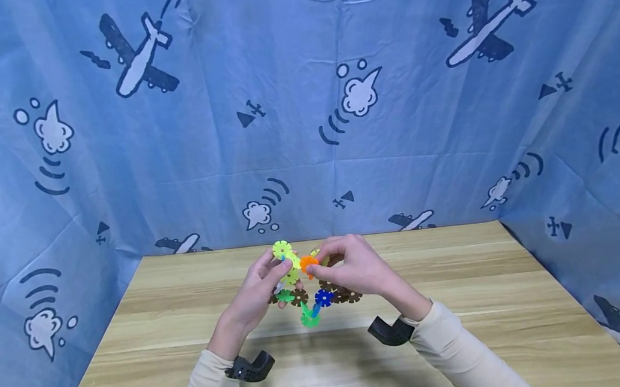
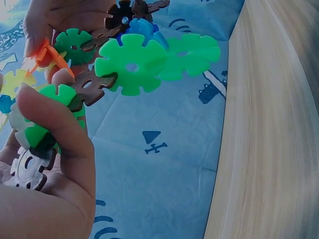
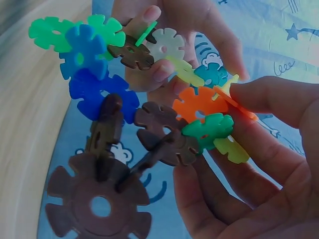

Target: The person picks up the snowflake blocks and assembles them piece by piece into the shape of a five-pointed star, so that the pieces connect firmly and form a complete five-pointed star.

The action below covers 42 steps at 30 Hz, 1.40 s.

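Slotted plastic snowflake discs, joined into one branching chain, are held up between both hands above the table. My left hand (image 1: 257, 290) grips the chain's left side, thumb over the yellow discs (image 1: 281, 249). In the left wrist view, a white disc and a green disc (image 2: 59, 94) lie within its grasp. My right hand (image 1: 360, 265) pinches an orange disc (image 1: 309, 263) between thumb and index finger. A dark blue disc (image 1: 324, 298) and bright green discs (image 1: 310, 319) hang lowest. Brown discs (image 3: 75, 194) branch off below the right hand in the right wrist view.
The wooden table (image 1: 162, 324) lies under the hands. A blue curtain (image 1: 294, 128) printed with planes and clouds encloses the back and sides. Each wrist carries a black camera mount, one on the left (image 1: 251, 368) and one on the right (image 1: 390, 332).
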### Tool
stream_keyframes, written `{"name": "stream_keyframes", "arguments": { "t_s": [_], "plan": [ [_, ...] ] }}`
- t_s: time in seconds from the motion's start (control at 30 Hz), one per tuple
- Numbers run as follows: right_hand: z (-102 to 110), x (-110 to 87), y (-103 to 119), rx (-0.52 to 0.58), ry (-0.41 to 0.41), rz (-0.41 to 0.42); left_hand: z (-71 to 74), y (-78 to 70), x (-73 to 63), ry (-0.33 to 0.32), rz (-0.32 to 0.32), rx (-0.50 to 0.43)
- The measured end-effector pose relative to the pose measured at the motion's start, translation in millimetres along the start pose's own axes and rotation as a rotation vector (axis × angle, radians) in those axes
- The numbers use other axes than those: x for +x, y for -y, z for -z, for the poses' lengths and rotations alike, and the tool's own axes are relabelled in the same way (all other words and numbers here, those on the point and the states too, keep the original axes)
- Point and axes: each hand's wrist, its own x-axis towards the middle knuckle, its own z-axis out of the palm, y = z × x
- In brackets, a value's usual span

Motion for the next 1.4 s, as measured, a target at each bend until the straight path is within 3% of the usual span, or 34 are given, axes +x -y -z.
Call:
{"name": "stream_keyframes", "arguments": {
  "t_s": [0.4,0.7,1.13,1.4],
  "plan": [
    [-0.2,0.8,0.3,-0.025,0.044,-0.049,-1.9,1.9,1.9,0.005,0.015,-0.011],
    [-2.0,3.0,0.4,-0.058,0.077,-0.026,-3.3,0.5,1.7,0.020,0.010,0.007],
    [-4.8,0.9,-2.7,-0.009,0.018,-0.085,-4.6,1.8,2.2,0.015,0.009,-0.005],
    [-5.5,0.2,-4.8,0.002,0.021,-0.078,-4.1,3.9,3.3,0.019,0.007,-0.008]
  ]
}}
